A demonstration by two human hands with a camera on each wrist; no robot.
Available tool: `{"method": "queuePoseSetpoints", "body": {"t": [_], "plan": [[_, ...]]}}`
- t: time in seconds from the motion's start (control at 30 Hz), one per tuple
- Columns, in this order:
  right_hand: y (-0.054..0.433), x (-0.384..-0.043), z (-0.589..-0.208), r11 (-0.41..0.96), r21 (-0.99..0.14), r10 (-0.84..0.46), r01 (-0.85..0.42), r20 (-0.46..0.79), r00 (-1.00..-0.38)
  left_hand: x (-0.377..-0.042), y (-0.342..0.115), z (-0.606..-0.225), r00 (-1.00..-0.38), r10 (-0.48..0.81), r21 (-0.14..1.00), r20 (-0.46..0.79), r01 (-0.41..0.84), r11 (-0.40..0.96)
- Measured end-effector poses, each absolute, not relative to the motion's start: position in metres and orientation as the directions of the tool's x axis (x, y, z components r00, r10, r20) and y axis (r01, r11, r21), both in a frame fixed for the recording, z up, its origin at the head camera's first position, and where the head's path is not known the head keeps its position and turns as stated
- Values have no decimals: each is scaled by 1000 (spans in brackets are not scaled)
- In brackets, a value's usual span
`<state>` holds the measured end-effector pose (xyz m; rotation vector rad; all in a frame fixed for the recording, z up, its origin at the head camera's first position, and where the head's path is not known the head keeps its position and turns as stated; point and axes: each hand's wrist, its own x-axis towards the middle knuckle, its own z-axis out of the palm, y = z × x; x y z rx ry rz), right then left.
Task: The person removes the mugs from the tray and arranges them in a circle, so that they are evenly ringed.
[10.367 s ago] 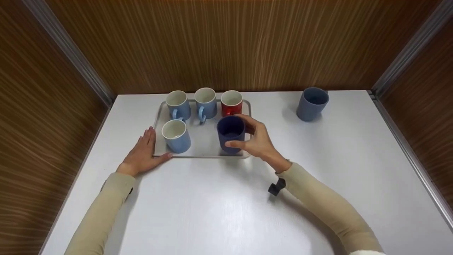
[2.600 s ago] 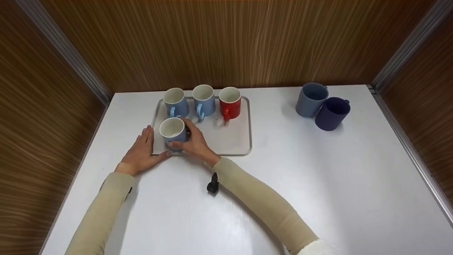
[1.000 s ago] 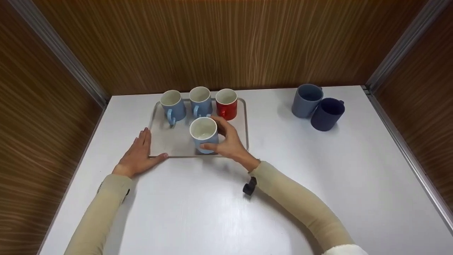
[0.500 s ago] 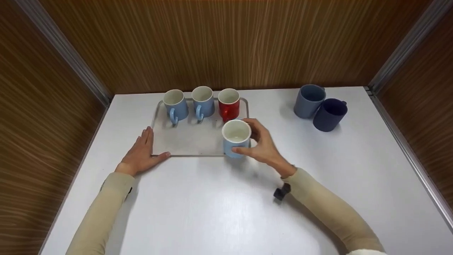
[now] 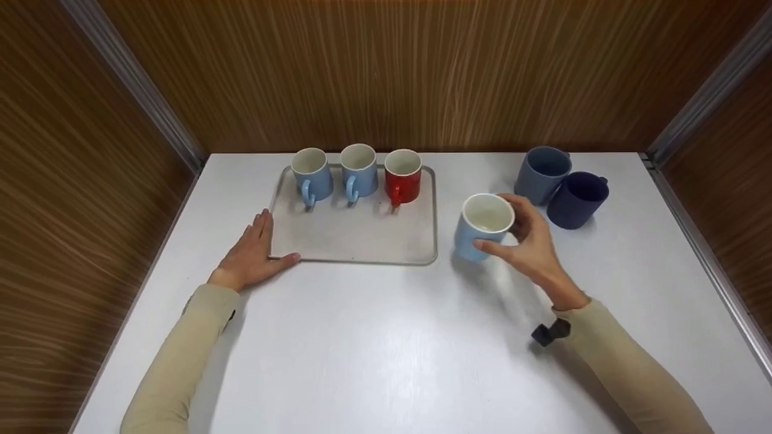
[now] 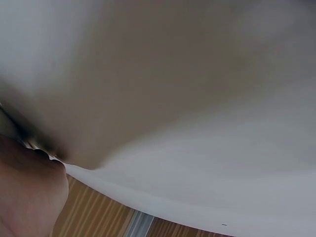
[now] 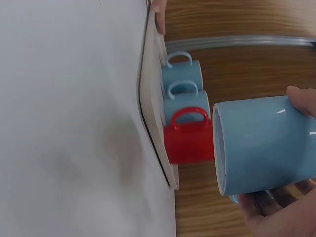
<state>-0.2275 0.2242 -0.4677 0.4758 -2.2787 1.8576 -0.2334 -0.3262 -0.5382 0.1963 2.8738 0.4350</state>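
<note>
My right hand [image 5: 531,247] grips a light blue mug [image 5: 476,232] with a white inside, held above the table to the right of the tray. In the right wrist view this mug [image 7: 266,143] fills the right side, thumb on one side and fingers round the other. My left hand [image 5: 250,253] lies flat with straight fingers at the front left corner of the grey tray [image 5: 356,241]. Two light blue mugs [image 5: 313,178] and a red mug [image 5: 403,178] stand in a row along the tray's back. The left wrist view shows mostly a blurred sleeve and part of the hand [image 6: 32,192].
At the back right of the white table [image 5: 374,337] stand a grey-blue mug [image 5: 540,181] and a dark blue mug [image 5: 576,202], close together. Wood-patterned panels [image 5: 386,72] close off the back and both sides.
My right hand earlier set the dark blue mug beside the grey-blue one. It then took the front light blue mug and carried it rightward off the tray. The left hand stayed in place.
</note>
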Motion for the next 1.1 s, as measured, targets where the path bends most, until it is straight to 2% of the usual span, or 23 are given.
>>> {"method": "queuePoseSetpoints", "body": {"t": [0.23, 0.77, 1.1], "plan": [[254, -222, -462, 216, -923, -76, -318, 309, -948, -234, -327, -537, -968, 183, 319, -170, 121, 940], [306, -208, -466, 310, -913, 73, -265, 301, -951, -234, -327, -540, -964, 174, 312, -199, 106, 944], [341, -204, -479, 412, -904, 197, -114, 210, -958, -232, -326, -539, -967, 184, 326, -174, 120, 938]]}}
